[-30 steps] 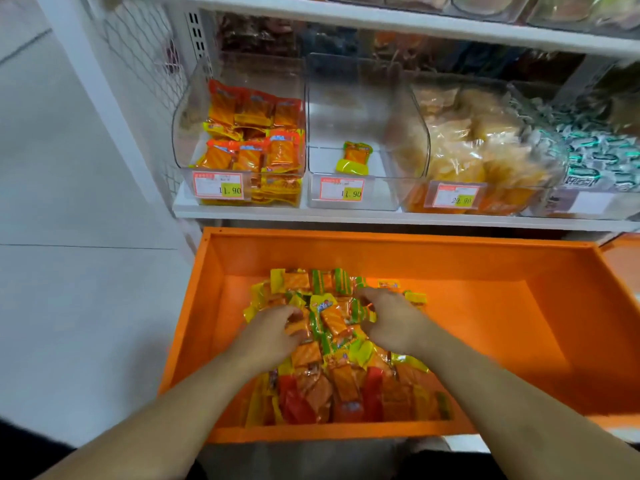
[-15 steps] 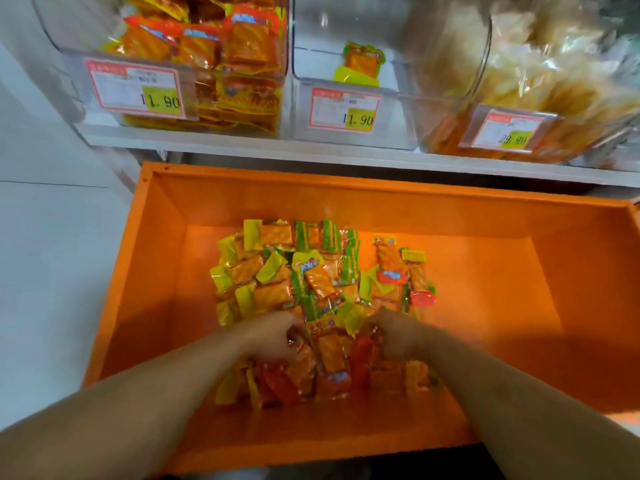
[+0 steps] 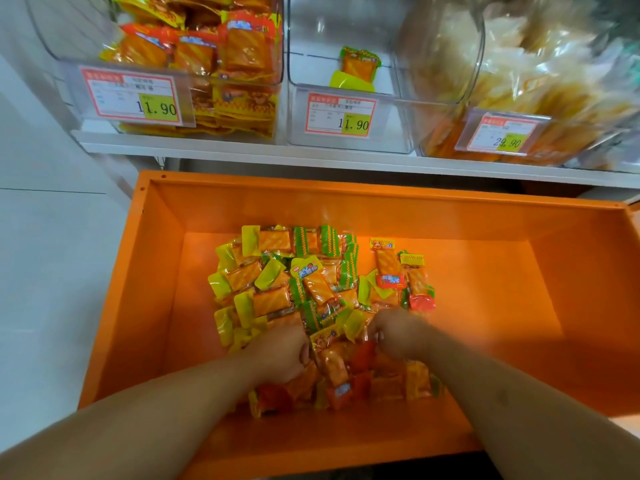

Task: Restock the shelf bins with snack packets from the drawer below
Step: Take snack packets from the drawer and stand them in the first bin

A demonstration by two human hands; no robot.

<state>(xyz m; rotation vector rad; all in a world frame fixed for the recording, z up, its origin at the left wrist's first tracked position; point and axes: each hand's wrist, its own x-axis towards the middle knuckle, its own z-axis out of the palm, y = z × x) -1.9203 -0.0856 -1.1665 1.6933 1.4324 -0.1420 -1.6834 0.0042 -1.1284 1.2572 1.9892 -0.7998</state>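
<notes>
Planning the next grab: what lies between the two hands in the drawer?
Head view: snack packets from the pile lie between the left hand and right hand.

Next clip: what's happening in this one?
A person is gathering snack packets from an open orange drawer. The left hand and right hand both curl into the pile's near side. Above, the middle bin holds a single packet; nothing has been lifted yet.
</notes>
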